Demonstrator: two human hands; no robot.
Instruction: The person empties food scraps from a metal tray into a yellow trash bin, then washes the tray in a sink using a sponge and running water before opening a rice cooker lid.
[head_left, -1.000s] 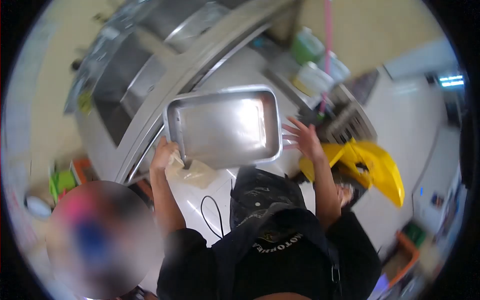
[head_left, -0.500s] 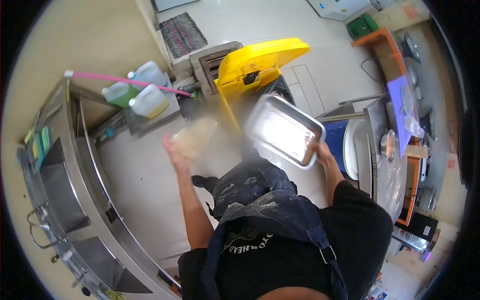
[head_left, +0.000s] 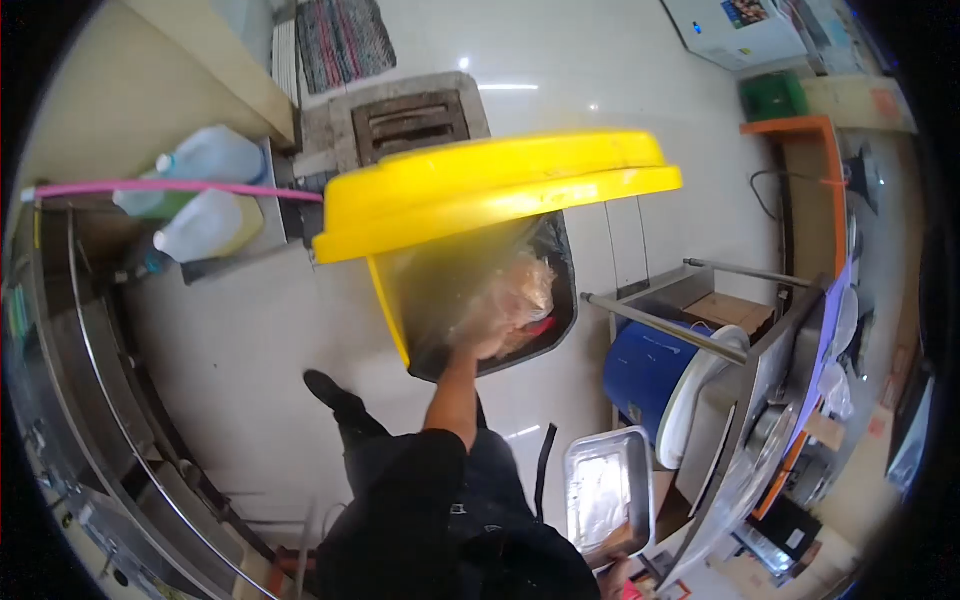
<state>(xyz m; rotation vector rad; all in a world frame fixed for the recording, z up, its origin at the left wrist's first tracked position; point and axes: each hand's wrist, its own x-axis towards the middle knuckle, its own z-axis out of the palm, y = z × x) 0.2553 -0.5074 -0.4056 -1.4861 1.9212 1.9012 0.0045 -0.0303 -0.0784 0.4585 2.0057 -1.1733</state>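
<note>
My left hand (head_left: 487,338) reaches inside the open bin (head_left: 570,300), beneath its tilted yellow lid (head_left: 490,190). Its fingers are blurred against a crumpled clear plastic bag (head_left: 527,285) with pale contents, so whether they grip it is unclear. Something red lies beside the bag. Low on the right, my right hand (head_left: 615,574) is closed on the near end of a rectangular metal tray (head_left: 603,490), whose shiny inside faces up.
A blue drum (head_left: 645,380) stands under the metal table at right. Plastic jugs (head_left: 210,226) and a pink pole (head_left: 170,186) are at left, above the steel sink unit. A floor grate (head_left: 412,122) lies behind the bin.
My left hand has moved from the open floor at left into the bin. The tray in my right hand has swung down and back, away from the bin. The view has shifted closer over the bin.
</note>
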